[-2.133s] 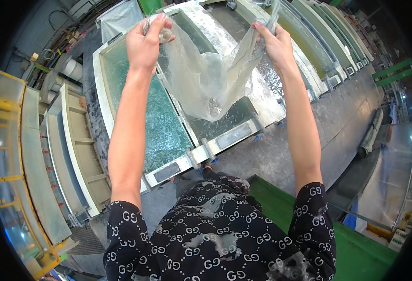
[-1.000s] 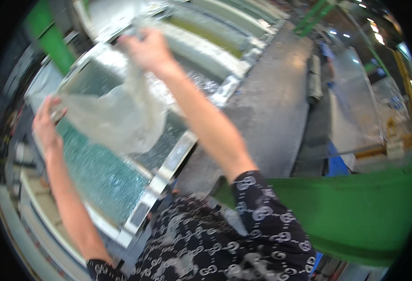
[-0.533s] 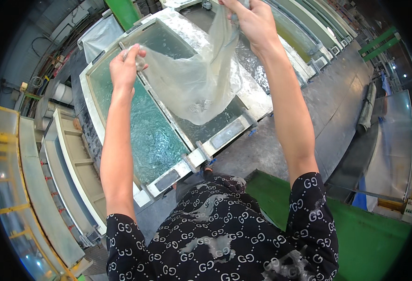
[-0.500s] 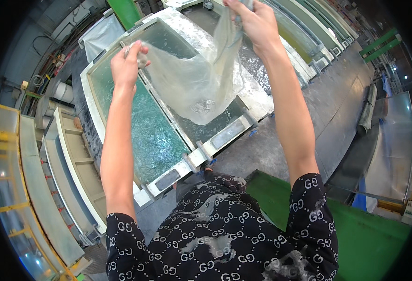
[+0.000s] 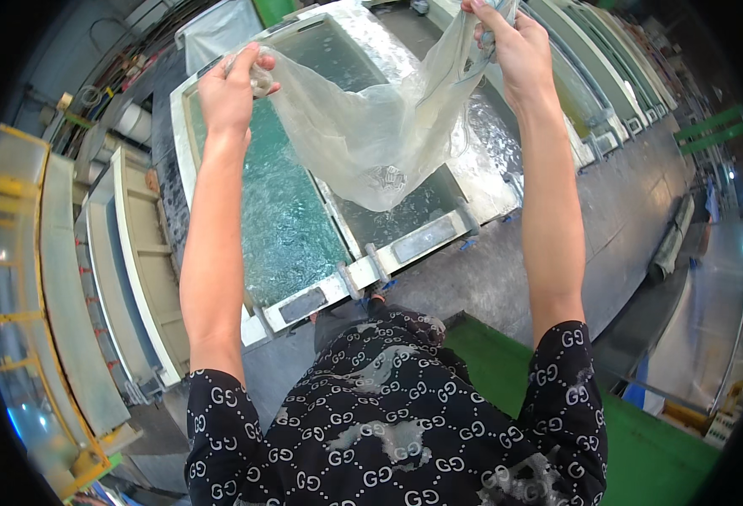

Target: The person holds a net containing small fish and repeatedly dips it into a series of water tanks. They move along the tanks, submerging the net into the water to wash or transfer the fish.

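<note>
My left hand (image 5: pixel 231 94) grips one bunched corner of a whitish, see-through mesh cloth (image 5: pixel 363 126). At the upper right, my right hand (image 5: pixel 519 57) is closed on the other gathered side. Between the two raised hands the cloth sags like a sling. A small cluster of shiny, metallic-looking pieces (image 5: pixel 387 177) rests in its lowest part; their exact kind is too small to tell. The cloth hangs above a narrow bath of dark liquid (image 5: pixel 409 226), apart from the near rim. To the left lies a bath of rippling teal liquid (image 5: pixel 291 223).
A pale tank rim with grey brackets (image 5: pixel 359 278) runs across in front of my body. More long tanks (image 5: pixel 595 101) stand at the upper right. Pale troughs (image 5: pixel 143 270) and a yellow-framed panel (image 5: pixel 17 312) are at left. Green flooring (image 5: pixel 498 358) lies at lower right.
My hands have drawn farther apart, the right one moving to the right, and the cloth is stretched wider. The view has shifted slightly. Both hands keep their hold.
</note>
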The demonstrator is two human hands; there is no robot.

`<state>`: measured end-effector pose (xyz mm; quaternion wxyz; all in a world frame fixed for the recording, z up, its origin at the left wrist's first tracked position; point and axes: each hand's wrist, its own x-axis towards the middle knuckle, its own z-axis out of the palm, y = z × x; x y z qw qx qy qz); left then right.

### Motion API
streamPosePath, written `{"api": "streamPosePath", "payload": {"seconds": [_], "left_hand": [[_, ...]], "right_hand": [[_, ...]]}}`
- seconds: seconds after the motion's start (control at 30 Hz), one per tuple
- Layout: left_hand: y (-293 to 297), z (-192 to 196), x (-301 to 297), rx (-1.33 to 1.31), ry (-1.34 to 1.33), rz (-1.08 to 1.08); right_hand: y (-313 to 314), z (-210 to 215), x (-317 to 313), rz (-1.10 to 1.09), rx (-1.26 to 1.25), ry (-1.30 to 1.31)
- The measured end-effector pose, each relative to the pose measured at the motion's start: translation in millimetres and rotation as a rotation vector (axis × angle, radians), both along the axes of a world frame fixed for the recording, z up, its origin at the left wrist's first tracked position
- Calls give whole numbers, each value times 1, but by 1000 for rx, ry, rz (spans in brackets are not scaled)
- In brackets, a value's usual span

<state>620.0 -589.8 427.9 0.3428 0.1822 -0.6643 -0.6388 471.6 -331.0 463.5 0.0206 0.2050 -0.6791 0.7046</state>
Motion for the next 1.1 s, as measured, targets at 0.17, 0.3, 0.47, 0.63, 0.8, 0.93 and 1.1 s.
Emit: {"api": "streamPosePath", "payload": {"seconds": [0.17, 0.3, 0.47, 0.63, 0.8, 0.93, 1.1], "left_hand": [[-43, 4, 56, 3, 32, 148], [-72, 16, 96, -35, 50, 215], [-104, 29, 143, -16, 54, 340], [-146, 16, 194, -20, -148, 423], [-184, -49, 233, 14, -409, 429], [-202, -116, 272, 48, -450, 492], [-220, -190, 320, 130, -380, 579]], "right_hand": [[-51, 14, 21, 149, -39, 42], [-89, 30, 51, 280, -144, 18], [-137, 22, 65, 330, -197, 37], [-190, -7, 89, 419, -33, -37], [-241, -76, 132, 380, 159, -188], [-276, -134, 164, 428, 217, -277], [-311, -185, 190, 461, 342, -390]]}}
